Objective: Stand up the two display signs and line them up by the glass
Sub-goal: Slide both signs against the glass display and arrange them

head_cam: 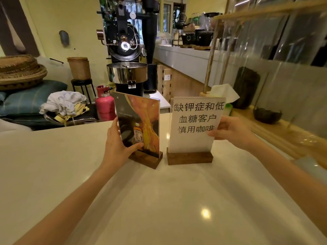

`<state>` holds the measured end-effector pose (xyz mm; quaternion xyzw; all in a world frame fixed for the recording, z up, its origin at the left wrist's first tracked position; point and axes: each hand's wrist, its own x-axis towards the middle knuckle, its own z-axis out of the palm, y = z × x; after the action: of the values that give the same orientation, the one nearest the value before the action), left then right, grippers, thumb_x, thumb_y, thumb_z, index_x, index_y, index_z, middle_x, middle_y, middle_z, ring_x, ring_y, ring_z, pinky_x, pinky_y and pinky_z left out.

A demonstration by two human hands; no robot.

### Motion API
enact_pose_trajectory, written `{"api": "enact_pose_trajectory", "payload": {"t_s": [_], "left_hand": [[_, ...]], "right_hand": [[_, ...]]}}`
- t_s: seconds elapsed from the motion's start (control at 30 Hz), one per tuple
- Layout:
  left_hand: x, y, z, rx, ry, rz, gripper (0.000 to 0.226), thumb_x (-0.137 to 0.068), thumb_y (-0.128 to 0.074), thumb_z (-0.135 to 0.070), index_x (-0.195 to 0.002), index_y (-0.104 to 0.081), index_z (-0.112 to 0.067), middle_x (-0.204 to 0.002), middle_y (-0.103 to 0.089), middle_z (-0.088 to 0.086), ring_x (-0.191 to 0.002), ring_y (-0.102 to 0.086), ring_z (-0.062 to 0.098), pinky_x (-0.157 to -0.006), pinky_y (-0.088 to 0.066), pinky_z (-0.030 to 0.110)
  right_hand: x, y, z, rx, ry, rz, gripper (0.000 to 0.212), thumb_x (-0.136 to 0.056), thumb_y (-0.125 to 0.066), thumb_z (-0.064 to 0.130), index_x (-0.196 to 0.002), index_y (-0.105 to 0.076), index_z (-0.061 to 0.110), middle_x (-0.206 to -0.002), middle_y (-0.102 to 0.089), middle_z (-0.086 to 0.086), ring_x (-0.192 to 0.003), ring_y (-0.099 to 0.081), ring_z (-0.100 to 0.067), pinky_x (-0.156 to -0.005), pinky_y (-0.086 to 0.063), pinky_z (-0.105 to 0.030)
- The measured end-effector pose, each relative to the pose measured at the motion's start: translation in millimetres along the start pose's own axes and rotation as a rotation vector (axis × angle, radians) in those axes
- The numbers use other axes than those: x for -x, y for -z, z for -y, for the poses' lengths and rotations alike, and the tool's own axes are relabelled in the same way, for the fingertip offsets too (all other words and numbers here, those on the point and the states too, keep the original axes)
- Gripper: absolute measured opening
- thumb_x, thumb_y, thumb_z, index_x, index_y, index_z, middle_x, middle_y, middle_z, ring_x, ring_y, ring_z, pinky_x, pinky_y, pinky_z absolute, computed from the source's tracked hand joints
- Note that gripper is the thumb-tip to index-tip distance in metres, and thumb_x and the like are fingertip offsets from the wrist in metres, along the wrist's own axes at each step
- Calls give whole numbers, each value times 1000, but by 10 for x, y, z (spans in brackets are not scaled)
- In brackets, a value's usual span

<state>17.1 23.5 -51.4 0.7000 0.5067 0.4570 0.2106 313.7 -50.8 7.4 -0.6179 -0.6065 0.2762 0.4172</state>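
Two acrylic display signs stand upright on dark wooden bases on the pale counter point(159, 200). The left sign point(141, 121) shows an orange picture with a bottle and is turned at an angle. My left hand point(118, 144) grips its left edge, thumb across the lower front. The right sign point(194, 121) is white with black Chinese writing and faces me squarely. My right hand point(228, 129) holds its right edge. The glass partition point(283, 76) rises to the right of both signs, a little apart from the white one.
A tissue box point(224, 92) sits behind the white sign by the glass. A dark bowl point(267, 114) rests on the wooden ledge beyond the glass. A black coffee roaster point(126, 50), a pink gas cylinder point(105, 106) and baskets point(21, 71) stand beyond the counter's far edge.
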Motion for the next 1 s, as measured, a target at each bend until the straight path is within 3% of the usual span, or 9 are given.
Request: {"api": "enact_pose_trajectory", "payload": {"t_s": [0.2,0.37,0.57,0.67,0.77,0.9,1.0], "left_hand": [[-238,-498,-193,19,-43,58,101,-59,-83,-19,-139,-22,-16,-142,-39,12,-129,-41,28,-106,-39,45],[-388,-929,-307,45,-94,98,108,-56,-86,-19,-141,-20,-16,-140,-39,12,-127,-41,27,-104,-39,41],[-556,-1423,-468,53,-146,140,113,-53,-87,-19,-142,-18,-14,-140,-39,13,-128,-40,28,-103,-36,36],[-639,-1650,-552,69,-152,166,117,-52,-88,-18,-143,-15,-11,-139,-39,15,-127,-41,27,-105,-36,36],[-703,-1867,-658,88,-177,197,117,-51,-88,-20,-142,-15,-11,-138,-39,15,-126,-42,26,-106,-38,38],[-737,-2103,-828,111,-197,223,114,-55,-86,-18,-143,-14,-10,-142,-34,15,-131,-36,28,-109,-34,40],[-767,-2261,-943,105,-198,248,114,-57,-85,-19,-143,-11,-11,-144,-31,15,-133,-33,27,-110,-31,40]], "right_hand": [[62,448,-248,35,-46,-100,38,-78,-63,0,-110,-58,19,-103,-60,6,-89,-58,-9,-68,-50,-20],[135,789,-455,26,-84,-212,41,-76,-64,0,-115,-58,12,-111,-64,-5,-100,-61,-22,-84,-54,-42],[185,1164,-740,-77,-142,-308,35,-73,-66,-5,-94,-63,23,-107,-68,-10,-102,-63,-27,-90,-51,-52],[239,1298,-810,-24,-133,-362,37,-73,-68,-3,-81,-63,33,-93,-69,2,-93,-65,-21,-88,-52,-46],[292,1391,-834,12,-114,-393,37,-73,-67,-3,-81,-61,33,-88,-65,11,-87,-63,-12,-82,-52,-35],[358,1475,-885,43,-139,-455,32,-74,-67,-1,-102,-64,13,-99,-67,-1,-89,-63,-12,-83,-51,-31],[416,1520,-923,100,-128,-484,32,-74,-68,2,-105,-64,12,-102,-68,-2,-87,-62,-6,-77,-51,-24]]}}
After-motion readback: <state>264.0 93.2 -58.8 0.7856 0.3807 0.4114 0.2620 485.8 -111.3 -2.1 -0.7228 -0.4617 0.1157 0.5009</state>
